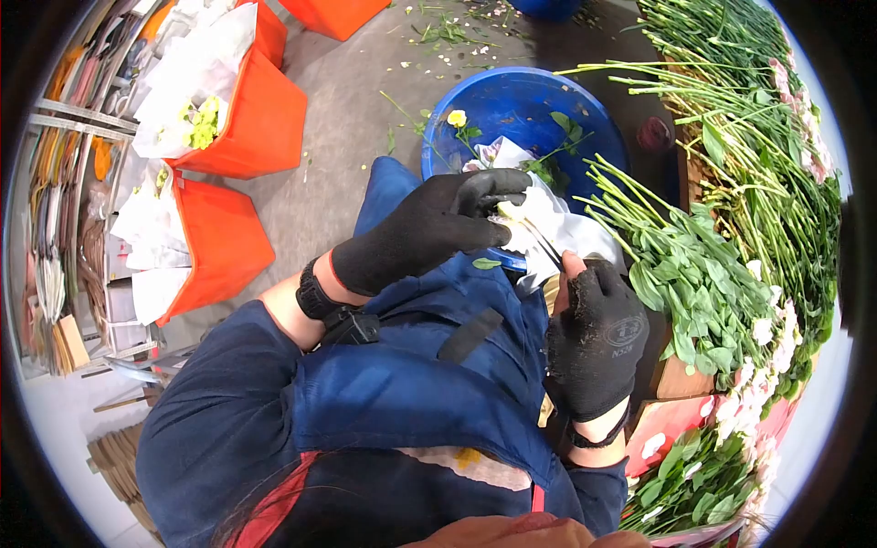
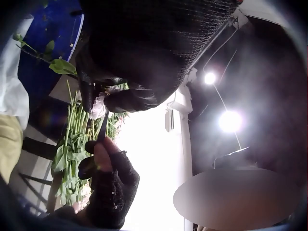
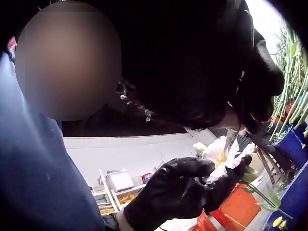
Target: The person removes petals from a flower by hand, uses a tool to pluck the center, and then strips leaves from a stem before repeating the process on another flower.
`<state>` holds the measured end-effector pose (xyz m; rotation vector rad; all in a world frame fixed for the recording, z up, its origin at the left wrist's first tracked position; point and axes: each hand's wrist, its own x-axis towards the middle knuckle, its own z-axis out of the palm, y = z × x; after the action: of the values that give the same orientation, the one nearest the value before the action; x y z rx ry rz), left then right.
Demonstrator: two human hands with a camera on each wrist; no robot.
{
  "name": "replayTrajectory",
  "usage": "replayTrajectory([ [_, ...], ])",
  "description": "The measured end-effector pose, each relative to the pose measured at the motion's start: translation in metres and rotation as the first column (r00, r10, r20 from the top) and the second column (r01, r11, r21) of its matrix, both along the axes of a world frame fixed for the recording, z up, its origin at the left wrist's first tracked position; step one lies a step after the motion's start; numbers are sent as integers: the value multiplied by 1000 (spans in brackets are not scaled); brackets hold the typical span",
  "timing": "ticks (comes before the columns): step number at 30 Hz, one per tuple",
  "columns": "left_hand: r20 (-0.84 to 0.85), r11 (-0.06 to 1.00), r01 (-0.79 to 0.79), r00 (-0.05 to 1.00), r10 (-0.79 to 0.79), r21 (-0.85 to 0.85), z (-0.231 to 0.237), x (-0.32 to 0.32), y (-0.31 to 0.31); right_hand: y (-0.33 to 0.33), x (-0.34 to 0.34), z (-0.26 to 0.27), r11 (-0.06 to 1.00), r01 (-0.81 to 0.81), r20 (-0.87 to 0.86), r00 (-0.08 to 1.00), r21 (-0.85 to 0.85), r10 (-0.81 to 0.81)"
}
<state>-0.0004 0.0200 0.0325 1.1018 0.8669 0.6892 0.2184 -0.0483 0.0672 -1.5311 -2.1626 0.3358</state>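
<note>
My left hand (image 1: pixel 416 224), in a black glove, holds a whitish flower (image 3: pixel 219 156) with ruffled petals and a yellow centre. Its thumb and fingers pinch around the base of the bloom, and a green stem with leaves (image 3: pixel 262 195) hangs below. Bare fingertips show from the black glove on my right hand (image 1: pixel 598 338), which pinches thin dark tweezers (image 2: pixel 103 126). Their tips reach in among the petals, as the right wrist view shows. Crumpled white material (image 1: pixel 589 236) lies just behind the flower, over the edge of a blue tub (image 1: pixel 434 119).
Cut leafy stems (image 1: pixel 703 283) with pale pink blooms lie bunched along the right side. Orange bins (image 1: pixel 215 237) lined with white wrapping stand at left, beside a rack of papers (image 1: pixel 59 210). Petals and clippings (image 1: pixel 448 35) litter the floor ahead.
</note>
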Motion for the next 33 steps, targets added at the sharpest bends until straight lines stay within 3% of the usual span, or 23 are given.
replayTrajectory([
  [8, -25, 1000, 13, 1000, -13, 0, -3, 1, 0, -2, 1, 5, 999, 12, 63, 998, -32, -10],
  [13, -87, 998, 33, 996, -29, 50, 7, 1, 1, 0, 6, 4, 998, -15, -89, 996, -62, 10],
  [16, 28, 1000, -10, 1000, 10, -7, 1, 2, 0, 0, 6, 5, 998, 7, -162, 987, -69, -18],
  [19, -13, 997, -2, 1000, 3, 73, -8, 1, 1, -1, 8, 2, 998, 52, -199, 978, -41, -59],
  [26, 15, 1000, 0, 1000, 0, 1, 6, 2, 0, -3, 15, -2, 998, 59, -175, 983, 38, -52],
  [33, 100, 999, 0, 995, 6, -53, -2, 2, 1, -5, 11, 2, 999, 48, -185, 981, -16, -50],
])
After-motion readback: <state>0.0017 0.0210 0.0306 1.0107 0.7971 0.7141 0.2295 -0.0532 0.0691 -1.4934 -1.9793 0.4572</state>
